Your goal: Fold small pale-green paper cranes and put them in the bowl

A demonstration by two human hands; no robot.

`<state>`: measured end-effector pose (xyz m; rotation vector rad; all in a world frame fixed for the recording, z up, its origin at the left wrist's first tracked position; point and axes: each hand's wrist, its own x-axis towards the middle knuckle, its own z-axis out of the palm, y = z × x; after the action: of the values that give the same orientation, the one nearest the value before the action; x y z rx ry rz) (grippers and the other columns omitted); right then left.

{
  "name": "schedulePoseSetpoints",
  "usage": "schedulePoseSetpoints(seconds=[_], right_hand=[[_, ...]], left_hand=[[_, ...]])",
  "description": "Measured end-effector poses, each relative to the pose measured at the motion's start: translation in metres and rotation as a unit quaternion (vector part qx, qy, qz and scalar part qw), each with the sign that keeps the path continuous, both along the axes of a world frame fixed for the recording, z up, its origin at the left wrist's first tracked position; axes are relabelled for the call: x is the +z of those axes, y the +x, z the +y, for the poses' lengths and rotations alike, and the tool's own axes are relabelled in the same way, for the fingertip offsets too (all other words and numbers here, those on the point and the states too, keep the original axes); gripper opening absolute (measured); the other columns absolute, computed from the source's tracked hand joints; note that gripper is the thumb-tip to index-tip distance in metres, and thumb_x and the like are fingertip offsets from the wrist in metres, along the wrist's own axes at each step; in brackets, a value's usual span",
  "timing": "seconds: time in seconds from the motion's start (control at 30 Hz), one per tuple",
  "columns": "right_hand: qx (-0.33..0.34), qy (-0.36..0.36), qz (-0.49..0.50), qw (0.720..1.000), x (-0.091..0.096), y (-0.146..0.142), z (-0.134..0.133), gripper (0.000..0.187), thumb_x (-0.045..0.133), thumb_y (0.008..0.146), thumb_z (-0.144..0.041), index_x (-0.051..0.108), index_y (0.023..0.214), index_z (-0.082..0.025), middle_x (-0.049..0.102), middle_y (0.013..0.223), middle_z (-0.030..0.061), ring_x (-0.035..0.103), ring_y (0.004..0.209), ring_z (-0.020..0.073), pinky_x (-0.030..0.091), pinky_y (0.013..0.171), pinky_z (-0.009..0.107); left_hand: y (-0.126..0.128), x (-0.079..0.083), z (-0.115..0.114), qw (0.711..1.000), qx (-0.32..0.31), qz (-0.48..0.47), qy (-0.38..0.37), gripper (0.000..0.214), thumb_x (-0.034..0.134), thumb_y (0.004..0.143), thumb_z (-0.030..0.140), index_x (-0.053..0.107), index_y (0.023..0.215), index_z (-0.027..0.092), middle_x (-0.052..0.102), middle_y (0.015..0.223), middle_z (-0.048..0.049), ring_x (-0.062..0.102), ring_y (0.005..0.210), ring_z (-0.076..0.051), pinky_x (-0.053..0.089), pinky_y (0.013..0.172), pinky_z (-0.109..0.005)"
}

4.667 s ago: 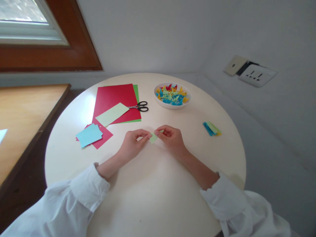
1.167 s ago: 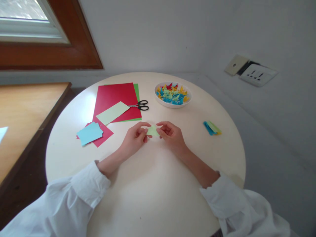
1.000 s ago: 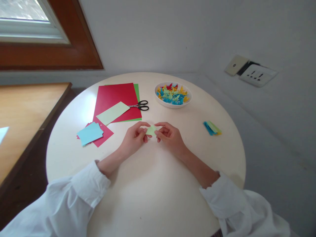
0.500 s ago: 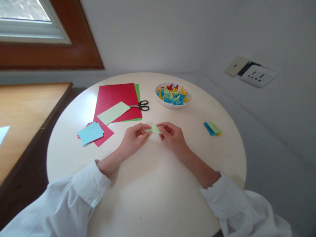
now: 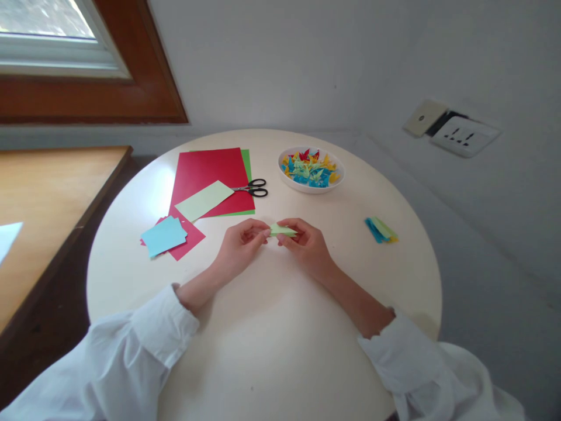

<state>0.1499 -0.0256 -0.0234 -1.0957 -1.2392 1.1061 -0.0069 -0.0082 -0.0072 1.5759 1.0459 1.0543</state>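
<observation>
Between my hands, above the middle of the white round table (image 5: 272,327), is a small folded piece of light green paper (image 5: 283,230). My left hand (image 5: 244,241) pinches its left end between thumb and fingers. On the other side my right hand (image 5: 307,242) grips the right part, thumb in front and fingers behind. The paper is in several layers with pointed ends; part of it is hidden by my fingertips. Beyond my hands lie black-handled scissors (image 5: 258,192), their blades partly covered by a pale green paper strip (image 5: 205,200).
Red sheets (image 5: 210,166) rest over green paper at the back left. Nearer stands a stack of light blue squares (image 5: 164,236) on red ones. A white bowl (image 5: 312,189) holds many colourful folded paper pieces. Blue, green and yellow folded papers (image 5: 380,230) lie at the right.
The green paper has turned in my fingers, from a raised triangle to a flatter, layered shape with points towards the right. My right thumb has shifted left along its lower edge.
</observation>
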Motion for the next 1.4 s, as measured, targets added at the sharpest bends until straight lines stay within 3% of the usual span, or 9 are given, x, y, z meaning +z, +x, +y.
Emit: schedulePoseSetpoints(seconds=[0.4,0.67,0.9,1.17,1.4], right_hand=[[0.015,0.008,-0.033,0.999,0.003,0.003,0.000,0.015,0.062,0.068,-0.026,0.062,0.082,-0.019,0.064,0.079,0.0000,0.061,0.063,0.0114,0.051,0.063,0.027],[0.006,0.012,-0.034,0.999,0.006,0.005,0.000,0.009,0.062,0.067,-0.024,0.065,0.074,-0.019,0.065,0.076,-0.0001,0.060,0.075,0.0138,0.049,0.073,0.029],[0.007,0.028,-0.042,0.999,0.009,0.006,-0.003,0.006,0.062,0.066,-0.023,0.066,0.070,-0.020,0.067,0.073,0.0004,0.061,0.074,0.0151,0.049,0.073,0.029],[0.014,0.055,-0.062,0.996,0.005,0.003,-0.003,0.012,0.064,0.069,-0.029,0.064,0.073,-0.018,0.066,0.075,0.0026,0.061,0.075,0.0154,0.049,0.071,0.029],[-0.022,0.080,-0.090,0.992,0.003,0.000,-0.003,0.016,0.061,0.072,-0.034,0.059,0.070,-0.019,0.061,0.071,0.0021,0.058,0.070,0.0145,0.048,0.067,0.027]], left_hand=[[0.000,-0.002,0.000,1.000,0.006,0.008,0.006,0.021,0.059,0.075,0.036,0.061,0.075,0.014,0.065,0.068,-0.0033,0.060,0.062,-0.013,0.046,0.057,-0.023],[-0.001,-0.006,-0.001,0.998,-0.039,0.026,0.040,0.021,0.059,0.077,0.034,0.063,0.079,0.014,0.066,0.068,-0.0047,0.061,0.063,-0.013,0.046,0.058,-0.022],[-0.002,-0.009,-0.001,0.997,-0.031,0.034,0.056,0.021,0.064,0.073,0.035,0.065,0.080,0.015,0.066,0.069,-0.0032,0.057,0.061,-0.012,0.044,0.056,-0.022],[-0.002,-0.010,0.000,0.998,-0.037,0.025,0.036,0.020,0.060,0.076,0.034,0.066,0.077,0.015,0.069,0.071,-0.0054,0.062,0.067,-0.015,0.048,0.062,-0.025],[-0.002,-0.014,-0.001,0.998,-0.026,0.035,0.041,0.018,0.060,0.076,0.033,0.064,0.078,0.015,0.069,0.071,-0.0046,0.064,0.067,-0.015,0.049,0.065,-0.025]])
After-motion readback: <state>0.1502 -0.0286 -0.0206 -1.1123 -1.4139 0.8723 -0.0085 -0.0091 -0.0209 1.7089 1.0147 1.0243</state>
